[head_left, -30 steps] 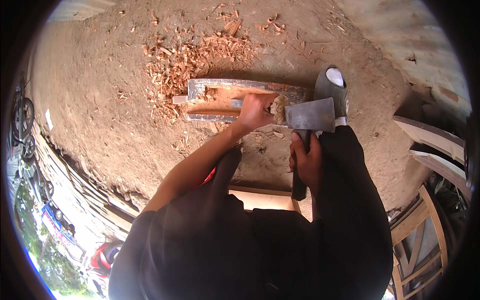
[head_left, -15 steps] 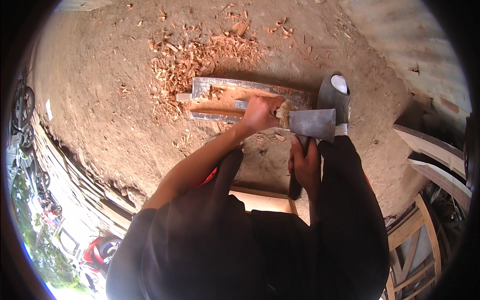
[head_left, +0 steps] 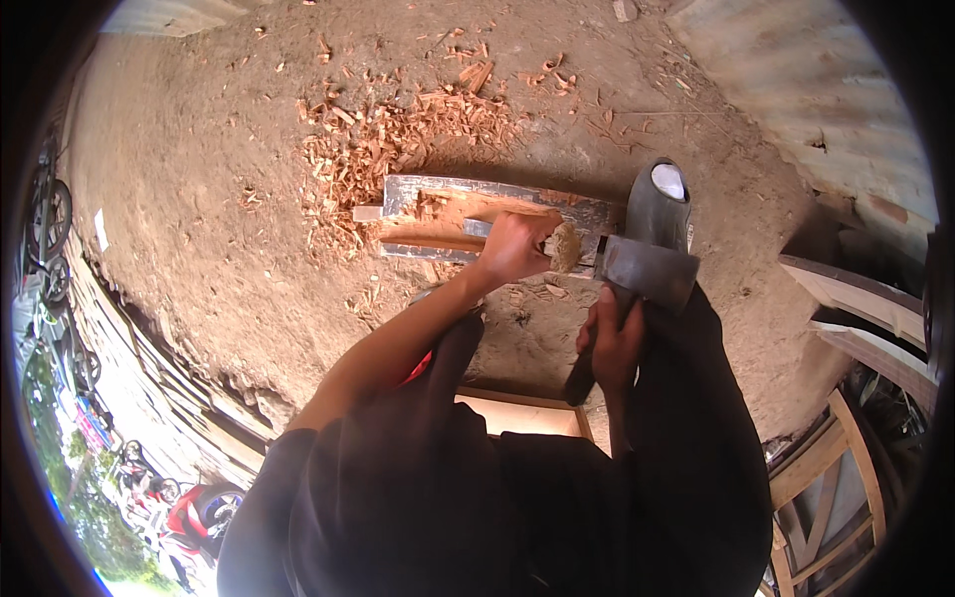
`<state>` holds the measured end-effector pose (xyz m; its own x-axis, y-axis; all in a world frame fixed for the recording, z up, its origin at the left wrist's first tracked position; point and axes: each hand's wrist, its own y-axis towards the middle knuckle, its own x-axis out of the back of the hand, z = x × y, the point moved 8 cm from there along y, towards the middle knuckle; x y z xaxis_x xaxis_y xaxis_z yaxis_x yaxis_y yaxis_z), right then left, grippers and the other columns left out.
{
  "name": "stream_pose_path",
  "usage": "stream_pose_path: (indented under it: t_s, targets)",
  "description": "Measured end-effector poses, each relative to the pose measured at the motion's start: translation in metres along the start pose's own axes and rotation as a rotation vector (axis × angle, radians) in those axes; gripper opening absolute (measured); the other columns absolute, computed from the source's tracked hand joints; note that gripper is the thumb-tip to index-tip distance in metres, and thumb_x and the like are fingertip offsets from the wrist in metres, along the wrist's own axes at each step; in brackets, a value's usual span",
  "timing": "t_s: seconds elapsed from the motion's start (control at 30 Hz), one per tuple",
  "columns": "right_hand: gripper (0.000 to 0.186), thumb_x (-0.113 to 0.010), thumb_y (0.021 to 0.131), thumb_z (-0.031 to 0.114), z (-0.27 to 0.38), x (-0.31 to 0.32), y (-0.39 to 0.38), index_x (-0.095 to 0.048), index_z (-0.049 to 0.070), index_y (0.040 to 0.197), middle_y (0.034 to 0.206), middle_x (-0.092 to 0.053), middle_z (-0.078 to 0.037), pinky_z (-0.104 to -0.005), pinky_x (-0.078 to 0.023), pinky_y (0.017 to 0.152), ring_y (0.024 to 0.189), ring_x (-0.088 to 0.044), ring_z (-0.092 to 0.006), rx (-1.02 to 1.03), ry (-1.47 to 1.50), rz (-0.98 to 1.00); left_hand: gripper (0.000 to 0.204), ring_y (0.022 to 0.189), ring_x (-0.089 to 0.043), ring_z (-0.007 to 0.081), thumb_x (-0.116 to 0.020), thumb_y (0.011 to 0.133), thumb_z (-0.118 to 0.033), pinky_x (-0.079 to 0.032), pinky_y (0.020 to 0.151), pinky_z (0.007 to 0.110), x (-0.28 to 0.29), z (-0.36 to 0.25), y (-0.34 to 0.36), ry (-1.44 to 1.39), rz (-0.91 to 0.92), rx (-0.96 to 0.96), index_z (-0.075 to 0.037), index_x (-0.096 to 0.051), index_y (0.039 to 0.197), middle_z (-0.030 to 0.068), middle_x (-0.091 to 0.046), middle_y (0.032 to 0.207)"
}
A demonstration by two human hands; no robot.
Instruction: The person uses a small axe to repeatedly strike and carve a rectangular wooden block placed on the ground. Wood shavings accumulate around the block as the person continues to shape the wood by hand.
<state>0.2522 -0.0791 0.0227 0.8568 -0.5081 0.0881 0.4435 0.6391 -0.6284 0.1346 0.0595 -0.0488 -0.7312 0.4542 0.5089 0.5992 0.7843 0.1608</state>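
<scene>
A hollowed piece of wood, dark along its outer edges and reddish brown inside, lies on the ground ahead of me. My left hand is wrapped round a chisel, whose flat metal blade rests low in the hollow, pointing left. The chisel's frayed, pale handle end sticks out at the right of my fist. In my right hand is a hatchet by its dark handle, its broad grey head a small gap to the right of the chisel's end.
Wood shavings lie scattered beyond the workpiece. A shoe stands against its right end. A light wooden box or board sits close to me. Wooden frames lean at the right; stacked boards and motorcycles are at the left.
The hatchet head has swung right, from against the chisel's handle end to a little apart from it. My left hand keeps its hold; the whole view has shifted slightly.
</scene>
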Motion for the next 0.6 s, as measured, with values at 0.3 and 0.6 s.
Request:
stream_pose_path:
  t_s: [0.3,0.6]
  targets:
    - [0.022,-0.055,0.105,0.023,-0.015,0.0,-0.002,-0.047,0.005,0.116,0.069,-0.048,0.0,-0.0271,-0.039,0.042,0.047,-0.047,-0.0089,-0.052,-0.106,0.118,0.027,0.068,-0.066,0.0324,-0.077,0.066,-0.02,-0.05,0.058,0.043,0.001,-0.004,-0.003,0.077,0.012,-0.018,-0.008,-0.065,0.087,0.0123,-0.063,0.07]
    - [0.018,-0.055,0.105,0.023,-0.012,-0.006,-0.009,-0.047,0.007,0.102,0.069,-0.049,-0.001,-0.0288,-0.041,0.043,0.048,-0.049,-0.0109,-0.087,-0.05,0.099,0.036,0.067,-0.067,0.0328,-0.074,0.066,-0.016,-0.051,0.059,0.044,0.009,-0.003,0.0,0.076,0.028,0.025,-0.007,-0.069,0.1,0.0129,-0.065,0.071]
